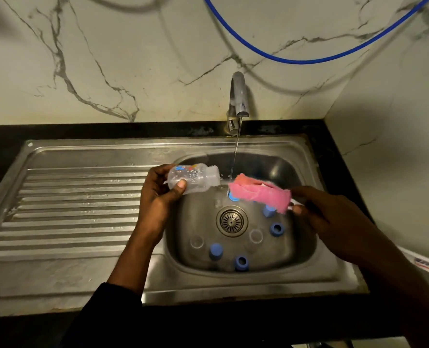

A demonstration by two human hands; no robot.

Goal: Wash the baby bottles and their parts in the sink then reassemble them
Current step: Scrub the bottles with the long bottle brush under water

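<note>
Head view looks down on two bare hands held over a stainless steel sink basin (200, 214). The left hand (158, 194) grips a clear plastic baby bottle (195, 178) with coloured print. Its thumb presses the near side and its fingers curl round the bottle's base. The bottle lies on its side above the basin's left edge, and its open neck points toward the right hand (334, 217).

The right hand pinches the end of a pink folded scrubbing sponge (258, 194) between thumb and fingertips. The sponge stretches out from this hand toward the bottle's neck and stops just beside it, without touching. A thin stream of water (236, 156) falls from the chrome tap (238, 101) beyond both hands and comes down between the bottle's mouth and the sponge's far end.

Below the hands, loose parts lie on the basin floor around the round metal drain strainer (231, 221). Two blue plastic screw rings (276, 229) (241, 262) and two blue caps (216, 251) (268, 210) are scattered there, and another blue piece (232, 197) is partly hidden under the sponge. Two clear round pieces (196, 242) (255, 235) sit among them. They are too faint to identify.

A ribbed steel drainboard (70, 204) extends out to the left of the left hand. A blue hose (308, 62) loops across the marble wall above the tap.
</note>
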